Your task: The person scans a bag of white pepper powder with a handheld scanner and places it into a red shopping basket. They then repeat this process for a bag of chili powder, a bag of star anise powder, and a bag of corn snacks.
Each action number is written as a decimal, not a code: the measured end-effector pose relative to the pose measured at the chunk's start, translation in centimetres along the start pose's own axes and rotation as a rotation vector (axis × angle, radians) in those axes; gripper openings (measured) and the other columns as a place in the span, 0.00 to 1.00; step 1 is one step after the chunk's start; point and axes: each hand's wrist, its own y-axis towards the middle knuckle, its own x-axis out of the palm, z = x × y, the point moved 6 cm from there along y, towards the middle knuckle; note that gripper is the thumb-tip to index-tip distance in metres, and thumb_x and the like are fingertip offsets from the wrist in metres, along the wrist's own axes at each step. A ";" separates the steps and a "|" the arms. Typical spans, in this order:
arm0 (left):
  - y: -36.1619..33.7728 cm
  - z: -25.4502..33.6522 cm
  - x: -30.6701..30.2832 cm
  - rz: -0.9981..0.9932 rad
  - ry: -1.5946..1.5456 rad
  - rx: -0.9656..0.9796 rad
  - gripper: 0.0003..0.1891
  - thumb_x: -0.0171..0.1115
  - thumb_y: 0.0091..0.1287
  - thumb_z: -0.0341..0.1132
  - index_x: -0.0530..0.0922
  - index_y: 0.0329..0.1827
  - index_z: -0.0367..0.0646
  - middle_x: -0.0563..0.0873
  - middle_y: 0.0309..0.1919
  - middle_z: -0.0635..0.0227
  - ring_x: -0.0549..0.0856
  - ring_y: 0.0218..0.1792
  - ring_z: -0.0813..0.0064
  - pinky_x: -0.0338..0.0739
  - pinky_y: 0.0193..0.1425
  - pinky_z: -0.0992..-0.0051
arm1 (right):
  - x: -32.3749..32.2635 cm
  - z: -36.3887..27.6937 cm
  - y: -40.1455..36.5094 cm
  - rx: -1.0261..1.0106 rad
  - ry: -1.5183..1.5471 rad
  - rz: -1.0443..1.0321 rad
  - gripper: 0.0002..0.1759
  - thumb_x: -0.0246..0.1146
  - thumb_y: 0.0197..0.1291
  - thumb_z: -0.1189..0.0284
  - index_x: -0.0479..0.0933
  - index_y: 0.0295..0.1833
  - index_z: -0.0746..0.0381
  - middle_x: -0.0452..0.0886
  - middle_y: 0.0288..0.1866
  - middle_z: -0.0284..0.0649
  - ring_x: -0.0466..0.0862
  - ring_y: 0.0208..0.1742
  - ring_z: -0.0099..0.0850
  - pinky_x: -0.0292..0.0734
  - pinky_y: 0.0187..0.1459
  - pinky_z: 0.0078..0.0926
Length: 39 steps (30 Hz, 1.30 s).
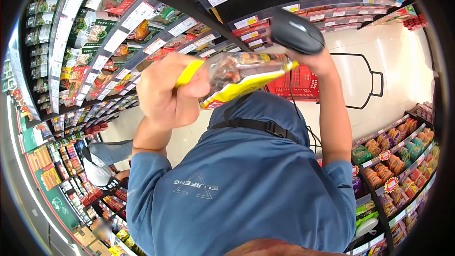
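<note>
Pinched in my left hand is one end of a snack packet, part clear and part yellow and red, with dark reddish-brown pieces showing inside. The packet lies sideways in front of my body, its far end close to my right hand. That hand is wrapped round a black handheld barcode scanner, raised above the packet's right end. The scanner head hides most of my right fingers. A thin black cord hangs below it near my waist.
Past my waist a red shopping basket with a long black handle stands on the pale floor. Shelves of packets rise close on my left; more shelves stand right. Another person is at lower left.
</note>
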 end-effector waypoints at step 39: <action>-11.0 -18.4 13.4 -0.227 -1.434 -1.233 0.25 0.60 0.73 0.42 0.72 0.68 0.40 0.80 0.63 0.63 0.77 0.65 0.67 0.66 0.72 0.58 | -1.3 4.2 -17.0 0.326 0.209 0.215 0.42 0.74 0.43 0.83 0.68 0.68 0.66 0.82 0.58 0.42 0.82 0.57 0.32 0.75 0.62 0.33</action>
